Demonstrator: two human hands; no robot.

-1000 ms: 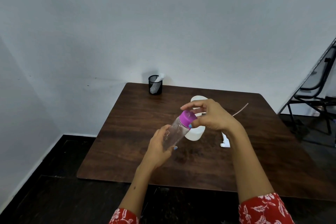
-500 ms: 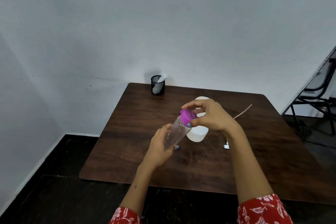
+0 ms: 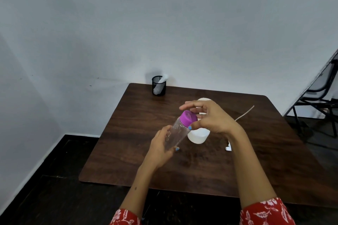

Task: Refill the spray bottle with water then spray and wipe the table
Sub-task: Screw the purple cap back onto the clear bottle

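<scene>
My left hand (image 3: 161, 150) grips a clear plastic bottle (image 3: 174, 134) by its lower body and holds it tilted over the brown table (image 3: 128, 142). The bottle's purple cap (image 3: 188, 118) points up and to the right. My right hand (image 3: 214, 117) is at the cap, thumb on its lower edge and fingers curved over its top. Behind the clear bottle a white spray bottle body (image 3: 198, 136) stands on the table, partly hidden by my right hand. Its white spray head (image 3: 228, 148) lies to the right by my wrist, and a thin tube (image 3: 245, 113) lies farther back.
A black mesh cup (image 3: 159, 85) with a white cloth in it stands at the table's back left edge against the wall. A black metal chair (image 3: 318, 100) is off the table's right side. The floor is dark.
My right hand's fingers have shifted around the purple cap while the left hand keeps the bottle in much the same place. The view has shifted slightly.
</scene>
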